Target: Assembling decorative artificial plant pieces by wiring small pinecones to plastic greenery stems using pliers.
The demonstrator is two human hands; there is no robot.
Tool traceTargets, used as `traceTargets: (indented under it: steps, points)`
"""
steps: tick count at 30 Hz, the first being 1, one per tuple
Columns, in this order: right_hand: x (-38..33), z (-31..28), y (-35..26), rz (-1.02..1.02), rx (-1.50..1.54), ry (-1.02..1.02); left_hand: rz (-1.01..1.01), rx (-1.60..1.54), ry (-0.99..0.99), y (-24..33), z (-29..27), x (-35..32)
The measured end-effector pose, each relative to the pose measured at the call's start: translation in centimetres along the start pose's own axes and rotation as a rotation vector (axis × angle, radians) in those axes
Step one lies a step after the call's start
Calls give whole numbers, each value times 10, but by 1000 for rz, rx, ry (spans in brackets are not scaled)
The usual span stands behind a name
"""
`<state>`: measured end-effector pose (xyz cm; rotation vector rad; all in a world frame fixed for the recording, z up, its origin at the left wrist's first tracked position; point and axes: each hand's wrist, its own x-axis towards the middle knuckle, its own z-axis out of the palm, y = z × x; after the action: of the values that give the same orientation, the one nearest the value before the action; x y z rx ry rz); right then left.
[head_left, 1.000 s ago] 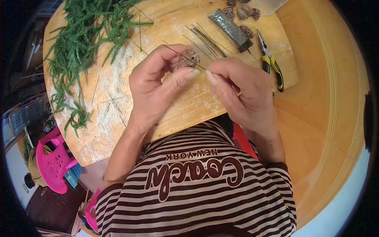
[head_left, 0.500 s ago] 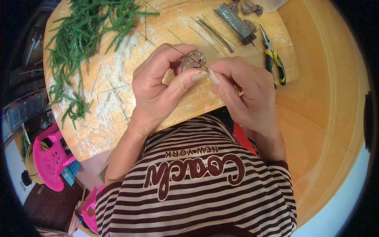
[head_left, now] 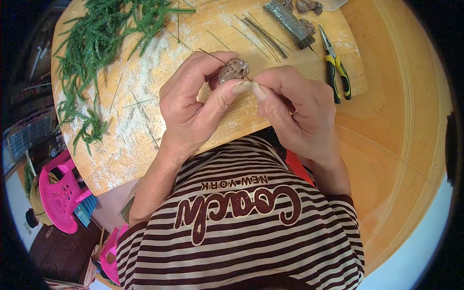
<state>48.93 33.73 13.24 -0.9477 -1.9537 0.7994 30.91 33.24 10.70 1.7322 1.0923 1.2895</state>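
My left hand [head_left: 193,99] grips a brown pine cone [head_left: 234,70] between its thumb and fingers, just above the wooden board. A thin dark wire [head_left: 211,56] runs across the cone, one end sticking out past the left fingers at the upper left. The wire's other end comes out at the cone's lower right, where my right hand [head_left: 297,104] pinches it between thumb and forefinger. Both thumbs meet almost tip to tip there. The cone's underside is hidden by my left hand.
Green artificial pine branches [head_left: 92,43] lie at the left of the powder-dusted board [head_left: 232,121]. Several loose wires [head_left: 263,35], a grey wrapped bundle [head_left: 289,25] and more pine cones [head_left: 307,26] lie at the back. Yellow-and-black pliers [head_left: 337,72] rest at the right.
The wire has slid through the cone toward my right hand, so less sticks out at the upper left. Both hands keep their grip and stay nearly in place.
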Motion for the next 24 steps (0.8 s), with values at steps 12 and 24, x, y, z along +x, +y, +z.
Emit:
traceTargets:
  steps: [12,24]
  points:
    - [2,1,8,-128,-192,17,10,-28,94,-1,9,2]
    - [0,4,8,-53,-110,15,-78,-169,144,-3,16,-3]
